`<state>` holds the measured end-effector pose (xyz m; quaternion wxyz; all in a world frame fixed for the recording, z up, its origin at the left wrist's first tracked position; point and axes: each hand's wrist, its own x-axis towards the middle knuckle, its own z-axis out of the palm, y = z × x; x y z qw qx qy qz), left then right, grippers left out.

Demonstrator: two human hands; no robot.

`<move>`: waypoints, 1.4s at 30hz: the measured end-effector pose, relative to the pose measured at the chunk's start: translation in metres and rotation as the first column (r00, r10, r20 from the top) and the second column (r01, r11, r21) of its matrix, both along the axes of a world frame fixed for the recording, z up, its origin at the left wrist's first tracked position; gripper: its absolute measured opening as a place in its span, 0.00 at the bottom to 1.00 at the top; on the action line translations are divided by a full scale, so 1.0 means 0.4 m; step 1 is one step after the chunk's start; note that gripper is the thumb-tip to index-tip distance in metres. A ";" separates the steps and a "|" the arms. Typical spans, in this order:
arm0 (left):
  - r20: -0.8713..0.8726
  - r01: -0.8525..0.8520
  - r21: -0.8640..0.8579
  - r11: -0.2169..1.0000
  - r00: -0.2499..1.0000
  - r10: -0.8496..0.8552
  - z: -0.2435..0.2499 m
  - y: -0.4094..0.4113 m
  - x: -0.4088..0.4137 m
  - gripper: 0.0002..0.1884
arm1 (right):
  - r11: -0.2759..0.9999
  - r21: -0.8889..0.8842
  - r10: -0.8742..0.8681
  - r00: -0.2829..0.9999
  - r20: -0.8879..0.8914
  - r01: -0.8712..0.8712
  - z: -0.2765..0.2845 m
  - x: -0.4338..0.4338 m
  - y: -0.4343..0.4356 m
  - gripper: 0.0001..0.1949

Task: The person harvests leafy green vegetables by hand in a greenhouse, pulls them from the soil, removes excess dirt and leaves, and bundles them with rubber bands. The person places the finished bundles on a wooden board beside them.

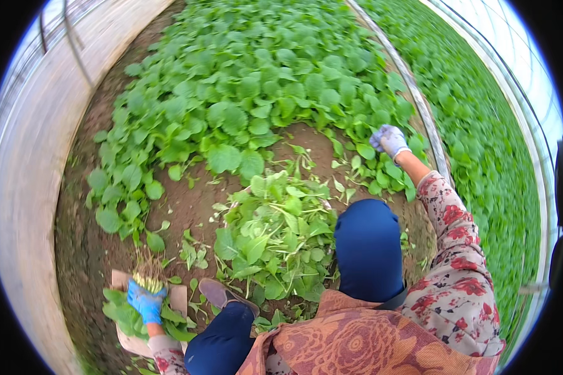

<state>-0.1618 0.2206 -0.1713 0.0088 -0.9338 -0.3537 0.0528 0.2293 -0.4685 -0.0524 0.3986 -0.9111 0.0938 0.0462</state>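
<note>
My left hand (145,300), in a blue glove, grips a bunch of leafy greens (143,281) with pale stems and brown roots pointing away from me. The bunch lies over a cardboard box (178,297), its leaves spread across the top. On the far right, my right hand (388,140), in a pale knit glove, is raised over the growing greens (380,171). Its fingers look curled, and blur hides whether anything is between them. A big heap of loose greens (281,234) sits on the ground between my legs.
Dense rows of leafy plants (262,79) fill the ground ahead. A pale strip (417,89) divides them from another bed (478,154) on the right. Scattered leaves (192,253) lie on bare soil (183,201). Pale greenhouse sheeting (33,187) curves along the left.
</note>
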 end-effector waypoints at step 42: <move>-0.175 -0.198 0.170 0.966 0.958 0.227 0.031 -0.178 0.046 0.56 | 0.779 -0.600 -0.518 0.728 -0.450 0.183 -0.758 -0.834 -0.293 0.14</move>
